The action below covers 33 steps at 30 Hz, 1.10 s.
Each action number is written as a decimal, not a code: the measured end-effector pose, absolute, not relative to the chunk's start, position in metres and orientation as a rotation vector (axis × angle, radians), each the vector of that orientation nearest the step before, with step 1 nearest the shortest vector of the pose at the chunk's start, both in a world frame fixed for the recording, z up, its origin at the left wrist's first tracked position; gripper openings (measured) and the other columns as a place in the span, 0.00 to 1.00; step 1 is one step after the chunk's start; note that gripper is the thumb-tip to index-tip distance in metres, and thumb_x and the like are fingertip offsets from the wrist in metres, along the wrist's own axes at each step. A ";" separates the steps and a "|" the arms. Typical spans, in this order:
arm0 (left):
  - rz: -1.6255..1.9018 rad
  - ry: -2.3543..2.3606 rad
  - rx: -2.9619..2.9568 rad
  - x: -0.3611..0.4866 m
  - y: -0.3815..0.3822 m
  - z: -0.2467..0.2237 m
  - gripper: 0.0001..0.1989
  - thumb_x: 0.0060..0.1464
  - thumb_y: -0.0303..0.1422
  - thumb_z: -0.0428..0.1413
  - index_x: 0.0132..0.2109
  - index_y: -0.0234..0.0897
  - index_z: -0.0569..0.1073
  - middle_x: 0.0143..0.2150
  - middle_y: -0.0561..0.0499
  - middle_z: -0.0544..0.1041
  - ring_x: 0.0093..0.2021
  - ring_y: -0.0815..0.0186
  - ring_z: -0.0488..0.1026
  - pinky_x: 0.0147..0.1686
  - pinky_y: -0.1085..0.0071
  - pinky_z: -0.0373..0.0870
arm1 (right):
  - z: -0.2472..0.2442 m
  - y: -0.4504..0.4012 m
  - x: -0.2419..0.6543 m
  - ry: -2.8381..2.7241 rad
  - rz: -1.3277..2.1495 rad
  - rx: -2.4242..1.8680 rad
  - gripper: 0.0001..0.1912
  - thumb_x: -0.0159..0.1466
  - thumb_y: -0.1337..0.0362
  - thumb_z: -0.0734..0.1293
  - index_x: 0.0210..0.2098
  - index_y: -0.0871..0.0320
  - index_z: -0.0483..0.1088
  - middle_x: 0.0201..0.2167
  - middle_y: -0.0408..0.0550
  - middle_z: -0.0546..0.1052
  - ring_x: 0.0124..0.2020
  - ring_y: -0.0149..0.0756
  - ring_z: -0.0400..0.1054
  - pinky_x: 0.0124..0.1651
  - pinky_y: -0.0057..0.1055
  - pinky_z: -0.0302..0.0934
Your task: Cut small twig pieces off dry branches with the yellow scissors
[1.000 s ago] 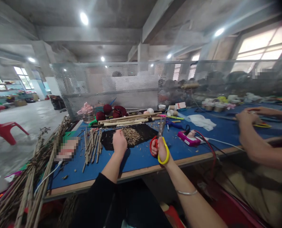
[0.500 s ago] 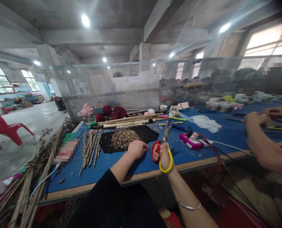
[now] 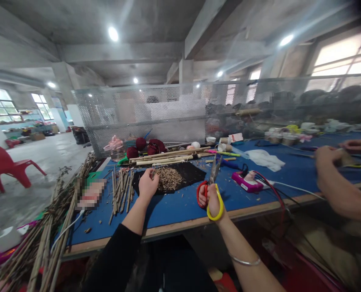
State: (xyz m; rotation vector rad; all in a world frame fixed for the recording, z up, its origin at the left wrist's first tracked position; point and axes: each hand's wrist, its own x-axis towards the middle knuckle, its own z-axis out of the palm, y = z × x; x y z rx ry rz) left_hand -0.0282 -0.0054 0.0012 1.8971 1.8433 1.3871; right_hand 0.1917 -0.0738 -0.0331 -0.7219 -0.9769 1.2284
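Observation:
My right hand (image 3: 212,198) is wrapped round the handles of scissors (image 3: 214,172), one loop red, the other yellow. Their blades point up and away over the blue table. At the left edge of a heap of short cut brown pieces (image 3: 169,178) is my left hand (image 3: 148,186), with its fingers curled. Whatever those fingers may hold is too small to make out. The heap lies on a black cloth (image 3: 194,172). Left of this hand, thin dry sticks (image 3: 121,190) lie side by side on the table.
A bundle of long dry stalks (image 3: 50,215) leans along the table's left end. Dark red yarn balls (image 3: 156,146) and pale rods (image 3: 165,158) lie at the back. A purple power strip (image 3: 247,182) with cables sits to the right, near a co-worker's hands (image 3: 329,156).
My left hand has moved left, from beside the scissors to the left edge of the heap. My right hand still grips the scissors in about the same place. The view has shifted slightly.

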 end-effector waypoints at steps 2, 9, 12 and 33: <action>1.349 1.681 1.960 -0.029 -0.013 -0.007 0.13 0.49 0.39 0.50 0.34 0.35 0.74 0.21 0.53 0.69 0.23 0.70 0.64 0.27 0.76 0.59 | -0.033 -0.073 0.192 -0.975 1.229 -0.721 0.28 0.51 0.35 0.55 0.21 0.56 0.55 0.11 0.33 0.50 0.11 0.22 0.43 0.15 0.21 0.40; 0.968 1.431 2.255 -0.033 -0.022 -0.014 0.14 0.43 0.44 0.55 0.26 0.38 0.76 0.20 0.53 0.71 0.22 0.70 0.63 0.24 0.76 0.56 | -0.034 -0.071 0.192 -0.973 1.205 -0.740 0.28 0.51 0.35 0.55 0.21 0.56 0.55 0.11 0.33 0.50 0.11 0.22 0.43 0.14 0.21 0.41; 0.801 1.393 2.317 -0.033 -0.021 -0.016 0.11 0.39 0.43 0.58 0.27 0.41 0.77 0.21 0.53 0.73 0.23 0.69 0.66 0.25 0.76 0.57 | -0.035 -0.071 0.192 -0.962 1.215 -0.752 0.28 0.51 0.35 0.55 0.21 0.56 0.55 0.11 0.34 0.50 0.11 0.22 0.43 0.14 0.21 0.41; 0.646 1.595 2.336 0.018 -0.032 0.002 0.14 0.47 0.44 0.53 0.33 0.40 0.77 0.30 0.49 0.76 0.32 0.65 0.70 0.31 0.74 0.61 | -0.037 -0.071 0.192 -0.941 1.258 -0.726 0.27 0.51 0.37 0.57 0.22 0.57 0.56 0.11 0.33 0.51 0.11 0.20 0.43 0.15 0.21 0.39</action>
